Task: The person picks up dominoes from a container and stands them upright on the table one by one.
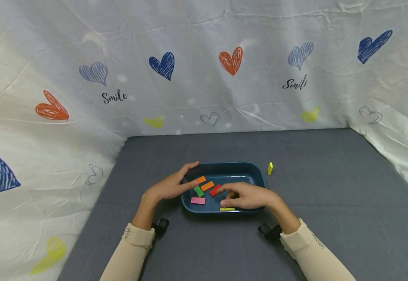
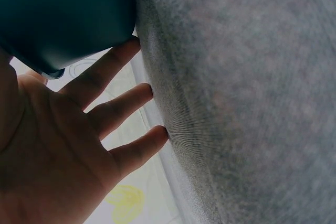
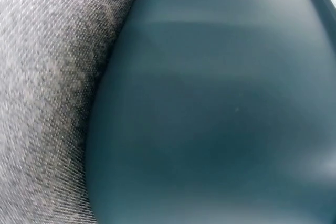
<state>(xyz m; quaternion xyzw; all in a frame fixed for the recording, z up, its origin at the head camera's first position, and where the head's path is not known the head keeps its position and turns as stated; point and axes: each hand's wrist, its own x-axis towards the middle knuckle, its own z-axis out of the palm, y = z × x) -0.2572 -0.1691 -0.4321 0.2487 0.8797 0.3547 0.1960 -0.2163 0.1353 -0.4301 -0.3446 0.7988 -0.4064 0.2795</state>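
Note:
A dark blue tray (image 1: 225,167) lies on the table with small coloured blocks in it. My left hand (image 1: 170,186) rests at its left end, thumb reaching over the rim and other fingers outside; in the left wrist view, straight spread fingers (image 2: 118,109) touch the cloth. My right hand (image 1: 247,196) is low inside the tray, thumb and forefinger apart. Its forefinger overlaps the red block (image 1: 214,190), and a yellow block (image 1: 227,209) shows just below the thumb. Nearby lie two orange blocks (image 1: 207,186), a green block (image 1: 198,191) and a pink block (image 1: 198,200).
Right of the tray, another yellow block (image 1: 270,168) stands upright on the grey cloth-covered table (image 1: 316,168). A white curtain (image 1: 196,89) printed with hearts hangs behind and along the sides. Black wrist cameras (image 1: 160,226) sit under both wrists.

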